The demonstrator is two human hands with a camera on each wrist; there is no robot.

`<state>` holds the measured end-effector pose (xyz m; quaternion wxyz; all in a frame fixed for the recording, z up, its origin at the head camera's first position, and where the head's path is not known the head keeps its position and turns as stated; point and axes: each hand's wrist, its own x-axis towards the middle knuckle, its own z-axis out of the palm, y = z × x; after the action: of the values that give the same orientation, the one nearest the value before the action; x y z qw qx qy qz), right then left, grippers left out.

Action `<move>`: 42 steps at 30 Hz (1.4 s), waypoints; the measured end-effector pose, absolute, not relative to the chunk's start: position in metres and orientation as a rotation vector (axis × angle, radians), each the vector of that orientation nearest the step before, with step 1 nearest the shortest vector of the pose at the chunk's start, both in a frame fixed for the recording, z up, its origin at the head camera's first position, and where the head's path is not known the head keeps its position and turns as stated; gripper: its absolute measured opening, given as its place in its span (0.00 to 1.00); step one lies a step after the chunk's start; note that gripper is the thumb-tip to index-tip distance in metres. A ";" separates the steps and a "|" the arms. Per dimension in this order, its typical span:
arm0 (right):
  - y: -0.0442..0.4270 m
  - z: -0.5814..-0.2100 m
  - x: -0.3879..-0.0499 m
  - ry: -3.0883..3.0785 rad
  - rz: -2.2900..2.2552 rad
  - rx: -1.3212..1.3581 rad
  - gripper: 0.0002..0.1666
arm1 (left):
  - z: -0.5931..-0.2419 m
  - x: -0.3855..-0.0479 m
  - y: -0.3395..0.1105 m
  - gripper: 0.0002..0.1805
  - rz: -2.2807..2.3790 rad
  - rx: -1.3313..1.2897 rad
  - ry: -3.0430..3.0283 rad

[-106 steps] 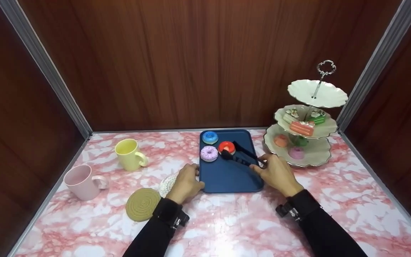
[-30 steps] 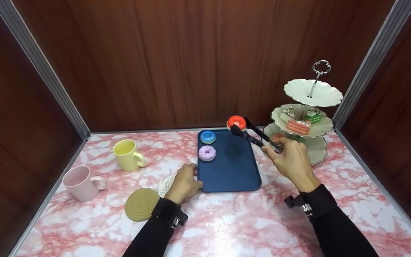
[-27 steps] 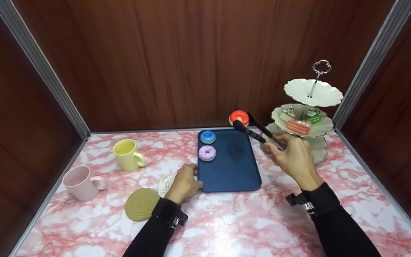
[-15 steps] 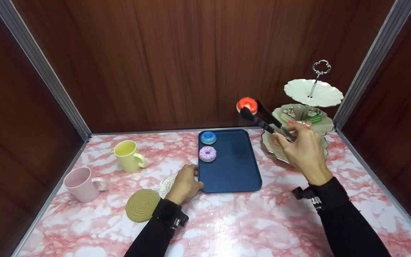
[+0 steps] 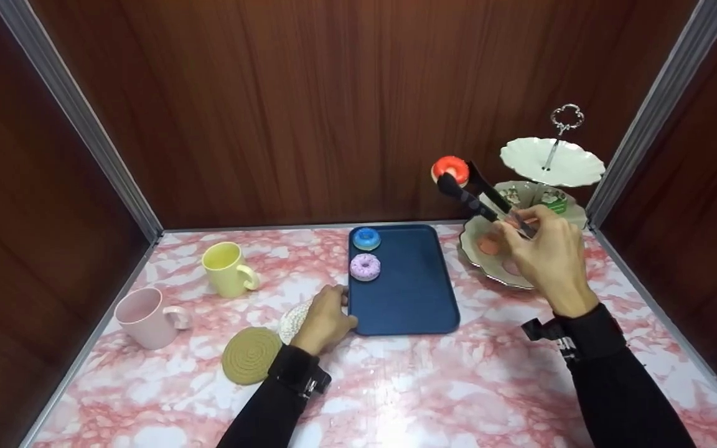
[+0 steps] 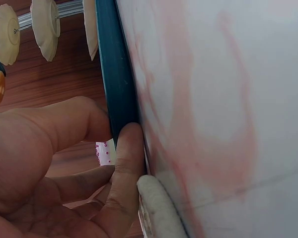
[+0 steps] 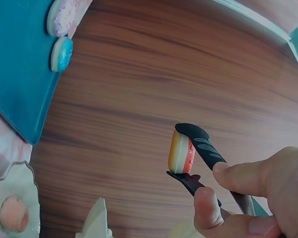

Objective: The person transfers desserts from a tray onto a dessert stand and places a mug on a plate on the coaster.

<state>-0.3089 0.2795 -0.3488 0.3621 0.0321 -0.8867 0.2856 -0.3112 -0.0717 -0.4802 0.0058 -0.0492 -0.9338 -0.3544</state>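
My right hand (image 5: 551, 258) holds black-tipped tongs (image 5: 467, 198) in the air in front of the tiered stand (image 5: 489, 264). Between the tong tips hangs a red-iced donut (image 5: 450, 168); the right wrist view shows that donut (image 7: 180, 152) edge-on, clamped between both tips. Down on the table, my left hand (image 5: 326, 317) grips the left edge of a dark blue tray (image 5: 405, 298). Seen from the left wrist, its fingers (image 6: 129, 153) meet the tray's rim (image 6: 120, 84). A blue donut (image 5: 366, 239) and a lilac donut (image 5: 365, 267) lie on the tray's left side.
The stand's white top plate (image 5: 526, 154) bears nothing. Cake slices, partly hidden by my right hand, are on its middle plate; a peach-coloured sweet (image 5: 489, 244) is on the bottom one. A yellow mug (image 5: 224, 270), pink mug (image 5: 147, 320), olive coaster (image 5: 249, 356) and white coaster (image 5: 292, 322) stand left.
My right hand has lifted the red donut off the tray with the tongs and carried it up and rightward, toward the stand. My left hand has stayed at the tray's edge.
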 end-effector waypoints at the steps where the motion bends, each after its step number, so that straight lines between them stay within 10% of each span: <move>1: 0.281 -0.348 -0.309 -2.283 0.733 0.079 0.26 | -0.480 -0.311 -0.071 0.36 -1.113 -0.155 -2.924; 42: 0.316 -0.314 -0.309 -2.271 0.644 -0.199 0.34 | -0.482 -0.314 -0.072 0.34 -1.067 -0.178 -2.921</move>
<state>-0.3086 0.3161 -0.3143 0.3766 -0.0776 -0.8881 0.2519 -0.3139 -0.0717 -0.4819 0.0135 -0.0573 -0.9377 -0.3424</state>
